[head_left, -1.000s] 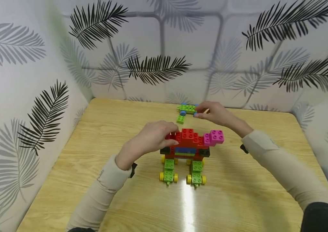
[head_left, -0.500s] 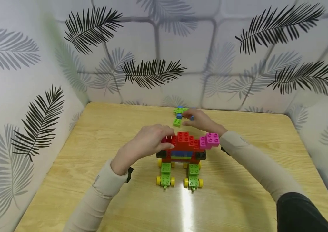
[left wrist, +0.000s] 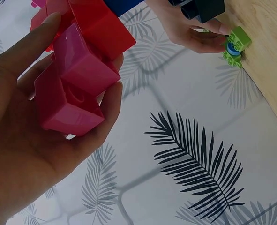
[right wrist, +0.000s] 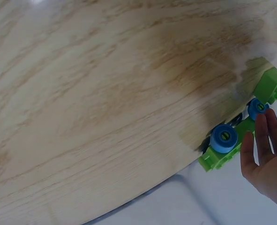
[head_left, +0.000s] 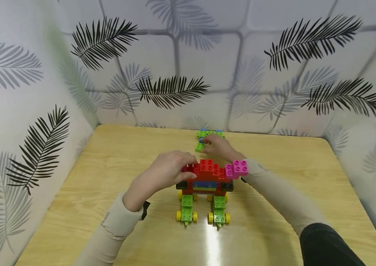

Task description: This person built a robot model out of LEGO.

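Note:
My left hand (head_left: 166, 170) grips the left end of an animal-like model of toy building bricks (head_left: 206, 168). In the left wrist view its fingers and thumb curl round pink bricks (left wrist: 84, 63) next to red ones. Four-wheeled green bases with yellow wheels (head_left: 186, 213) lie under the model. Behind it, my right hand (head_left: 220, 146) reaches over a loose green brick (head_left: 199, 147) and a green wheeled base (head_left: 212, 133). Seen from the right wrist, its fairly straight fingers are right beside the blue wheels (right wrist: 223, 138), with the green brick (right wrist: 269, 86) just beyond the fingertips.
The wooden table (head_left: 124, 147) meets a leaf-patterned backdrop (head_left: 204, 62) at its back edge, close behind the wheeled base. Pink bricks (head_left: 240, 168) jut from the model's right end, in front of the right forearm.
My right hand has moved left along the wheeled base, from its right end to the loose green brick. The left hand keeps its grip on the model. The head view has shifted slightly.

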Motion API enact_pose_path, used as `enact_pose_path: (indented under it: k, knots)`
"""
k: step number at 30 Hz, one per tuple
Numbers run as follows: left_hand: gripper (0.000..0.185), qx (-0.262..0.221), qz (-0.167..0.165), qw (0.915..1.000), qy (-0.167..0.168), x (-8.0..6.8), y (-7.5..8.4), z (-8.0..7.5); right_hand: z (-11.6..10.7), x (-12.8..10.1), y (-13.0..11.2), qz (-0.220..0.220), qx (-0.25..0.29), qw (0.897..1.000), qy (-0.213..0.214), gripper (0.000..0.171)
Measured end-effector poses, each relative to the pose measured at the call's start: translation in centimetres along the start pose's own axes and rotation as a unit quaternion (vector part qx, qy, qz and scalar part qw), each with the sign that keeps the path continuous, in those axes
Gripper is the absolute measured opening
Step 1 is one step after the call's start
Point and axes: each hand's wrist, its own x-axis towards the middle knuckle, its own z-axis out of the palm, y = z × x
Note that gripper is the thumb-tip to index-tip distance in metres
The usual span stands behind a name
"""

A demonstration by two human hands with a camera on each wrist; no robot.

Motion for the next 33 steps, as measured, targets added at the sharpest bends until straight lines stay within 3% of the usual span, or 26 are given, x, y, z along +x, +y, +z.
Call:
enact_pose_path:
  k: [7, 19, 27, 33]
  knots:
    - [0.025, 0.003, -0.004, 1.0, 0.007, -0.1, 0.2, 0.0, 0.6, 0.3, -0.3, -0.004, -0.069, 0.997, 0.022, 0.043]
    - [0.024, 0.003, -0.001, 1.0, 0.006, -0.3, 0.3, 0.1, 1.2, 0.7, -0.2, 0.004, -0.088, 0.996, 0.014, 0.046]
    - [0.024, 0.002, -0.001, 1.0, 0.005, -0.3, 0.3, 0.0, 1.0, 0.7, -0.7, 0.027, -0.068, 0.997, 0.004, 0.047]
    - [0.026, -0.001, -0.005, 1.0, 0.004, -0.3, 0.2, 0.2, 1.2, 0.3, -0.4, 0.015, -0.06, 0.998, 0.004, 0.042]
